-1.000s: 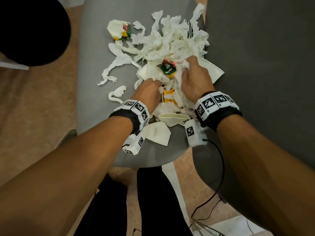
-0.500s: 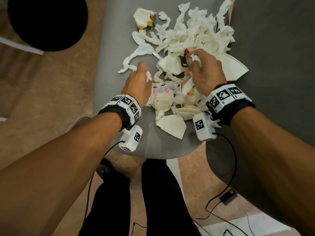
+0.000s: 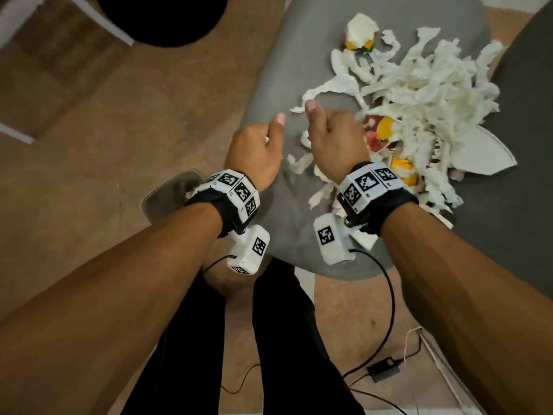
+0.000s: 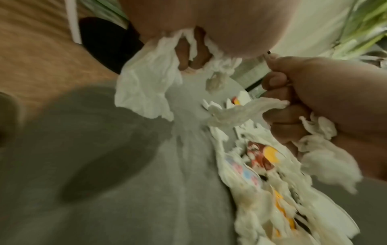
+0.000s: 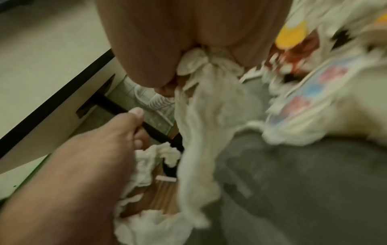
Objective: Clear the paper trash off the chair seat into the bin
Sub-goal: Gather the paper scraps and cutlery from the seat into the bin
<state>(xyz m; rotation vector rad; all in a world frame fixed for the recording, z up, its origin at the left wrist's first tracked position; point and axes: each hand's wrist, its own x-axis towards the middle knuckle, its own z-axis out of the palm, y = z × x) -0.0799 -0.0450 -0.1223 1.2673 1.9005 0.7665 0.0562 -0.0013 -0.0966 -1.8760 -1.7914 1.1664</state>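
A pile of torn white tissue and paper scraps (image 3: 425, 94) with coloured bits lies on the grey chair seat (image 3: 299, 64). My left hand (image 3: 257, 148) is raised over the seat's left edge, fingers curled round a wad of white tissue (image 4: 146, 86). My right hand (image 3: 332, 139) hovers beside it, left of the pile, gripping another bunch of tissue (image 5: 209, 106) that hangs below the fist. The black round bin (image 3: 161, 16) sits on the floor at the top left, apart from both hands.
A white paper plate piece (image 3: 484, 154) lies at the pile's right edge. A dark grey chair back (image 3: 514, 220) is on the right. Brown wooden floor (image 3: 104, 121) is on the left, with white furniture legs (image 3: 18, 136). Cables and a small black box (image 3: 386, 369) lie on the floor near my legs.
Both hands have lifted off the pile and swung left with tissue in their fists. The view has shifted left, and the pile now lies to the right of the hands.
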